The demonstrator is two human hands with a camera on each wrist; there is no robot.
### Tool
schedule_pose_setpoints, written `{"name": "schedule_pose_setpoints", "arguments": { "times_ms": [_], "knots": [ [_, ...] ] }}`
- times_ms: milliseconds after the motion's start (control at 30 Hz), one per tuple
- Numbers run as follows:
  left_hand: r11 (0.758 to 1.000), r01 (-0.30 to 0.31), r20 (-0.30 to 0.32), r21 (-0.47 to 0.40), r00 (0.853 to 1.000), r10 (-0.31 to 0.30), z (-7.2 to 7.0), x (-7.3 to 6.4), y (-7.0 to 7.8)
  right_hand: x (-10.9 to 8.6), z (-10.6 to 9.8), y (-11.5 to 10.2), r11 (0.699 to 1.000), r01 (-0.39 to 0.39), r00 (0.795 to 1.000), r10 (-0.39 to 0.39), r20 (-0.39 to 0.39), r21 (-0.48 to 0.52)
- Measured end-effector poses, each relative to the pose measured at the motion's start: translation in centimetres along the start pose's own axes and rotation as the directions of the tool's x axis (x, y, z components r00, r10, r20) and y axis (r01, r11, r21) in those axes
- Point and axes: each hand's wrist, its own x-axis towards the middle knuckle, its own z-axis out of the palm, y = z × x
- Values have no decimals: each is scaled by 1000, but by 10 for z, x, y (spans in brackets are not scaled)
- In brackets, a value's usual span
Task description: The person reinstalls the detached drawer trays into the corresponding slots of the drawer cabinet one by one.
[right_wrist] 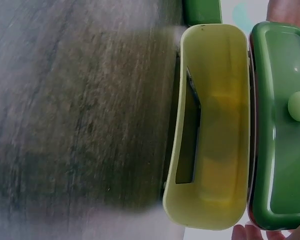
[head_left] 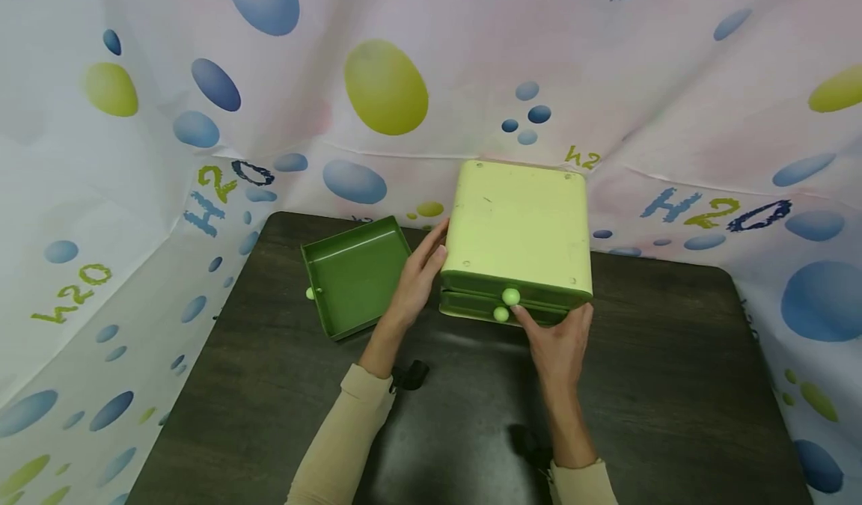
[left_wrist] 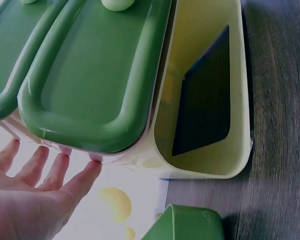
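A pale yellow drawer cabinet [head_left: 521,221] stands at the back of the table, with two dark green drawers [left_wrist: 95,75] in its upper slots. Each drawer front carries a light green round knob [head_left: 511,296]. The lowest slot [right_wrist: 222,130] has no drawer, and a dark cut-out shows inside. My left hand [head_left: 414,284] touches the cabinet's left side with straight, spread fingers. On the right, my right hand [head_left: 560,344] has its thumb at the lower drawer's front beside the knob and its fingers against the right side. A removed green drawer [head_left: 357,277] lies left of the cabinet.
The dark wooden table [head_left: 660,385] extends to both sides and toward me. A white curtain [head_left: 465,63] with blue and yellow ovals hangs behind and beside it. Dark straps [head_left: 411,375] show at both wrists.
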Motion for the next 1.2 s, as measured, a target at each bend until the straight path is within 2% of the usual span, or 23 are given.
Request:
{"name": "schedule_pose_setpoints", "arguments": {
  "times_ms": [567,900,1200],
  "knots": [
    [1000,22,5,-4,1000,-22,-1,-2,-1,0,3,3,1000,21,999,-21,-25,-8],
    [1000,12,14,12,1000,-13,0,-2,-1,0,5,3,1000,15,999,-14,-50,27],
    [1000,0,14,7,1000,0,-1,-3,-2,0,6,4,999,40,998,-39,-42,25]
  ]
}}
